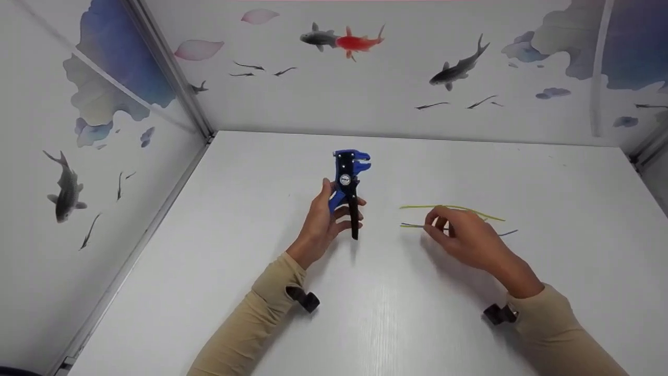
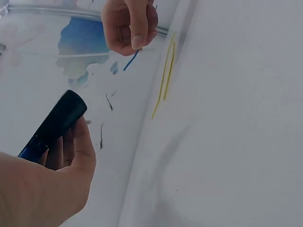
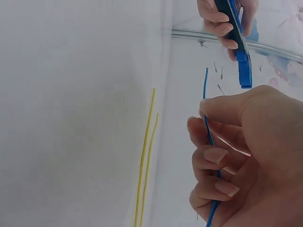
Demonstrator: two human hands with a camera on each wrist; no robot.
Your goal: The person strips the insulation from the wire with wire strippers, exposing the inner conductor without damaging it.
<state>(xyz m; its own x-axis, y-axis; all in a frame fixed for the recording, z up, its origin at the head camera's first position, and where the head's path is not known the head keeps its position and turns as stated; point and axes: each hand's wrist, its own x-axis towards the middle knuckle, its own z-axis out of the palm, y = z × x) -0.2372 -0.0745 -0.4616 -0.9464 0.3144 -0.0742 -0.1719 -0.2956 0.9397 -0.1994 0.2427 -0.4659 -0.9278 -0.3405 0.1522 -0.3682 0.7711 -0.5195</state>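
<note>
Mid-frame, left hand (image 1: 318, 223) clasps blue-and-black wire stripper (image 1: 345, 168); centre right, curled right hand (image 1: 472, 237) pinches 1 blue wire (image 3: 205, 85)!

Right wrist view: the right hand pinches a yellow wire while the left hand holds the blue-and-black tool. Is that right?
Not quite: the wire's colour is wrong. The right wrist view shows the right hand pinching a blue wire, while the left hand holds the blue-and-black tool.
</note>
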